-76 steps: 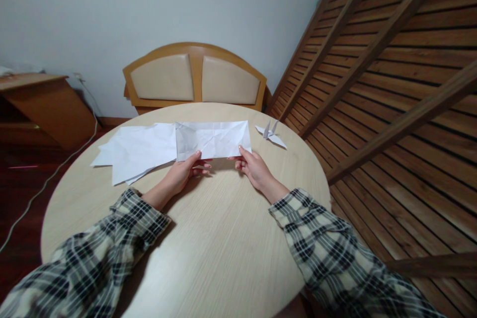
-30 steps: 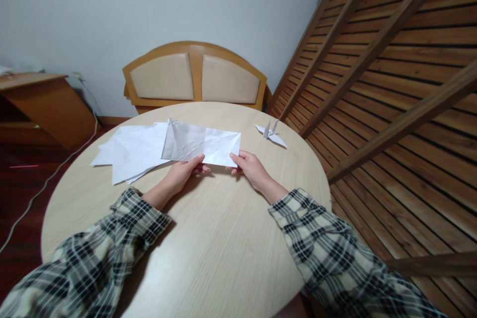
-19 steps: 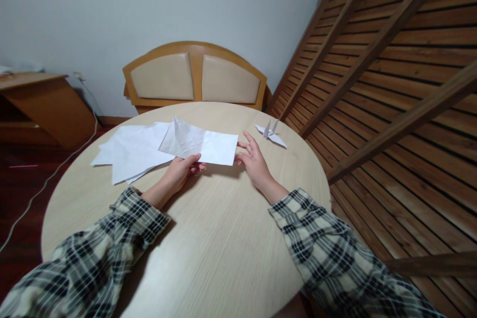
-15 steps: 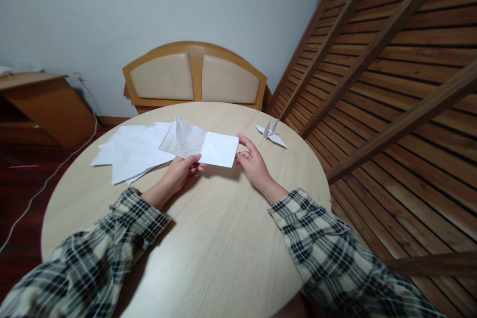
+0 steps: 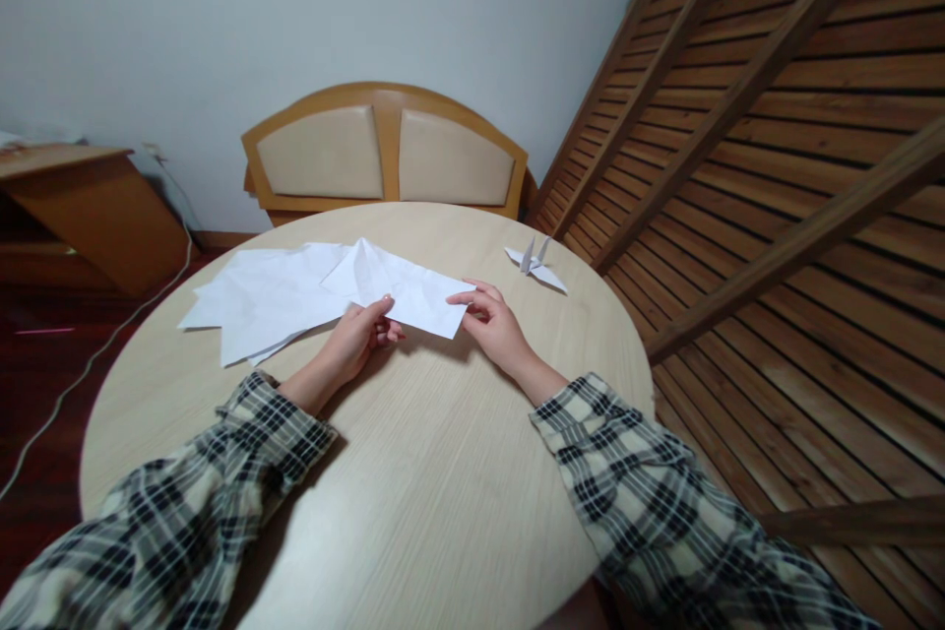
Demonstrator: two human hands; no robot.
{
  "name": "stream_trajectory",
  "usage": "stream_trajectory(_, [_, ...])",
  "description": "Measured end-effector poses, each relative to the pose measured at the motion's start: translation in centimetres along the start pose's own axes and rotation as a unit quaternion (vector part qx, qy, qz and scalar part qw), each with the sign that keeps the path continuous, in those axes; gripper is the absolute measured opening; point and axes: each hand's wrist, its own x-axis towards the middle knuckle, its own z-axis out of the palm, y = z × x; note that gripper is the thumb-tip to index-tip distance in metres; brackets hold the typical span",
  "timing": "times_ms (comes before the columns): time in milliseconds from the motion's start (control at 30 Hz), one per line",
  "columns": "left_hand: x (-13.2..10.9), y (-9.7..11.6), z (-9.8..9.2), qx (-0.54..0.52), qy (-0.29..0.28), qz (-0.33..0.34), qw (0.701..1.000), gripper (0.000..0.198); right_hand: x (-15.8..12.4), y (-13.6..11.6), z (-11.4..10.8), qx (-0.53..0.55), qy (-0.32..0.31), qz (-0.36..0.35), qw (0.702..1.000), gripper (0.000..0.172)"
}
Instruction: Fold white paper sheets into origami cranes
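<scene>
A partly folded sheet of white paper (image 5: 422, 298) is held just above the table between my two hands. My left hand (image 5: 361, 333) pinches its lower edge, thumb on top and fingers curled beneath. At the right end, my right hand (image 5: 493, 317) grips the edge between thumb and fingers. A creased, pointed part of the sheet rises behind my left thumb. To the left lie several loose white sheets (image 5: 273, 290), overlapping the held paper in view. A folded paper crane (image 5: 536, 270) stands on the table beyond my right hand.
The round wooden table (image 5: 413, 472) carries all the paper. A headboard with padded panels (image 5: 317, 153) stands behind it by the wall. Slatted wooden boards (image 5: 775, 246) lean along the right. A wooden cabinet (image 5: 95, 217) and a white cable (image 5: 95, 354) are at the left.
The held paper's right end has tilted downward, and its left part has opened flatter. My right hand's fingers have moved left, further over the paper. My left hand keeps its hold.
</scene>
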Motion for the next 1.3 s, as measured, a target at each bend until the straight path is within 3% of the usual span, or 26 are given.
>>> stream_trajectory(200, [0.1, -0.2, 0.1, 0.003, -0.027, 0.017, 0.999, 0.028, -0.1, -0.1, 0.0, 0.004, -0.02, 0.007, 1.0, 0.025])
stream_trajectory(500, [-0.4, 0.1, 0.3, 0.017, -0.004, 0.018, 1.0, 0.034, -0.1, 0.1, 0.1, 0.013, -0.037, 0.022, 0.999, 0.02])
stream_trajectory(667, [-0.1, -0.3, -0.1, 0.038, -0.036, 0.032, 0.998, 0.042, 0.1, 0.2, 0.1, 0.006, -0.034, 0.024, 0.999, 0.019])
stream_trajectory(767, [0.2, -0.5, -0.3, 0.047, -0.05, 0.044, 0.997, 0.045, 0.2, -0.1, 0.1, 0.005, -0.034, 0.012, 0.999, 0.008])
stream_trajectory(933, [-0.2, -0.3, 0.0, 0.075, -0.056, 0.043, 0.995, 0.044, 0.4, -0.6, -0.1, -0.018, -0.023, -0.002, 1.0, 0.03])
stream_trajectory(1300, [-1.0, 0.2, 0.5, 0.083, -0.084, 0.035, 0.992, 0.043, 0.5, -0.8, -0.2, 0.036, 0.008, 0.076, 0.996, 0.031])
